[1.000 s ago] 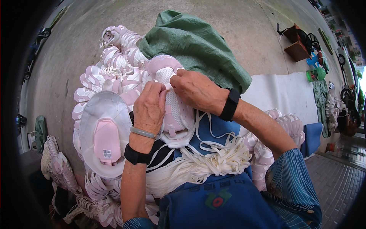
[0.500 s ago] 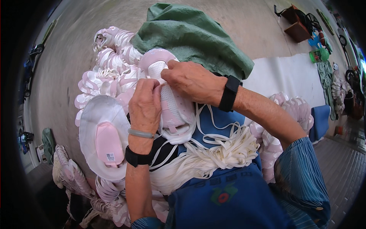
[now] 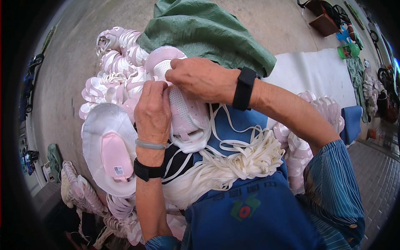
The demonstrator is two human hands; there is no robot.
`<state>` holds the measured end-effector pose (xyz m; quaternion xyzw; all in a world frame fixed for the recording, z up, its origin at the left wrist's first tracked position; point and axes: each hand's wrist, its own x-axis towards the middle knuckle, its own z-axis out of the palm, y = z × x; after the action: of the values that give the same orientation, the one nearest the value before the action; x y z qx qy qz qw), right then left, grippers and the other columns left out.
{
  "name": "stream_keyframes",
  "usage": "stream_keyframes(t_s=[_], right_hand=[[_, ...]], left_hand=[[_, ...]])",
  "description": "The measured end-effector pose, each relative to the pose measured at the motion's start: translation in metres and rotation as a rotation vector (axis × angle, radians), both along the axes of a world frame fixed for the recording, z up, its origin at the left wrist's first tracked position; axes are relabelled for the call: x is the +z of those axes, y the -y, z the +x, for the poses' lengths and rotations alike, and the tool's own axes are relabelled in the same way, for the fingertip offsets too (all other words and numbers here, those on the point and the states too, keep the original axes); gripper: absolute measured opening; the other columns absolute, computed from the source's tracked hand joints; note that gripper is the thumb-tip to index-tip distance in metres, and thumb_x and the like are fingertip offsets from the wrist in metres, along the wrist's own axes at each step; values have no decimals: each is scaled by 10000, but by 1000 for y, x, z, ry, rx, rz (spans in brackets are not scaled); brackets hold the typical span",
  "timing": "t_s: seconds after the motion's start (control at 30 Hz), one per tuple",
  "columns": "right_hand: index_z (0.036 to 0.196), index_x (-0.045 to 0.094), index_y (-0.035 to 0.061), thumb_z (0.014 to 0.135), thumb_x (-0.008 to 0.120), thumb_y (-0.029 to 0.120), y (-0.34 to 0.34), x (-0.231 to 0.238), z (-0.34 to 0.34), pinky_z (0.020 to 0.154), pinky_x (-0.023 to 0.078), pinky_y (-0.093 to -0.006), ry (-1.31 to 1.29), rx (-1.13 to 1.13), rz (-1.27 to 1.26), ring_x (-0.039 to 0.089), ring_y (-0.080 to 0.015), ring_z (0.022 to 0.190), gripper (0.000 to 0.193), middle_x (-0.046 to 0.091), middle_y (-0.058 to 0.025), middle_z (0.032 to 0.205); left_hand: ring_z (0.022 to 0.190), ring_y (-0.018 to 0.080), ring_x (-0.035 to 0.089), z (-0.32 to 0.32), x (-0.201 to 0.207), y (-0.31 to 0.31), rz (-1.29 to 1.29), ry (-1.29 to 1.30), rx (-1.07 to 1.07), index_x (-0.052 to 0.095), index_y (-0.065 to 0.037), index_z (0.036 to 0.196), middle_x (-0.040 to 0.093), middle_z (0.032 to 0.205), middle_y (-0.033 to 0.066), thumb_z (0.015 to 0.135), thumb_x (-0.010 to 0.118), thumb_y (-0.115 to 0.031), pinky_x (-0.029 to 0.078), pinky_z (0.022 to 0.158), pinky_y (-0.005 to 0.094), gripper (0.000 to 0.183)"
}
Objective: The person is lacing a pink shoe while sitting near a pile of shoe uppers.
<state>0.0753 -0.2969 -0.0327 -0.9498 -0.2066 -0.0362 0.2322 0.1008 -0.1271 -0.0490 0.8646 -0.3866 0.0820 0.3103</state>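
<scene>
- A blue apron is worn, with dark writing and a green and red mark printed on it.
- A big bunch of white laces is laid over the lap, just past the apron.
- A pink and white shoe is held just past the laces, its toe pointed away.
- The shoe's front is pinched by the left hand, with its fingers bent and closed.
- The shoe is pinched higher up by the right hand, fingers closed too; whether lace or cloth is squeezed cannot be told.
- The same part of the shoe is gripped as a second ago, but shoe and hands are now seen a little higher and further left.
- On the left, a pink pad is held in a white bowl-shaped thing; its small white label is too tiny to read.
- More pink and white shoes are piled up behind the bowl-shaped thing.
- A green sack is spread beyond the shoe; its inside is hidden.
- A white sheet is laid on the ground, far right.
</scene>
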Motion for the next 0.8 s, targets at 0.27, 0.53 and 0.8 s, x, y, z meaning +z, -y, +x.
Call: stream_keyframes(t_s=[0.27,0.53,0.8], right_hand=[[870,585,-39,799,581,72,0,-7,-6,675,477,-425,-17,-44,181,603,-343,769,131,559,-190,879],[906,595,-8,812,609,90,-3,-19,-3,685,475,-430,35,-98,339,604,-364,774,137,605,-191,832],[897,567,0,749,603,11,-16,-3,-14,688,491,-423,43,-193,182,611,-362,803,153,598,-179,825]], left_hand=[[722,272,575,-2,5,-4,43,-54,78,570,-13,952,573,864,128,830,616,-25,459,635,355,131],[753,172,575,-7,13,-14,44,-374,234,614,-17,1011,629,931,93,805,651,-80,472,730,289,218],[721,271,624,-3,19,-11,34,-460,272,624,-20,953,653,911,121,802,641,-84,491,703,352,165]])
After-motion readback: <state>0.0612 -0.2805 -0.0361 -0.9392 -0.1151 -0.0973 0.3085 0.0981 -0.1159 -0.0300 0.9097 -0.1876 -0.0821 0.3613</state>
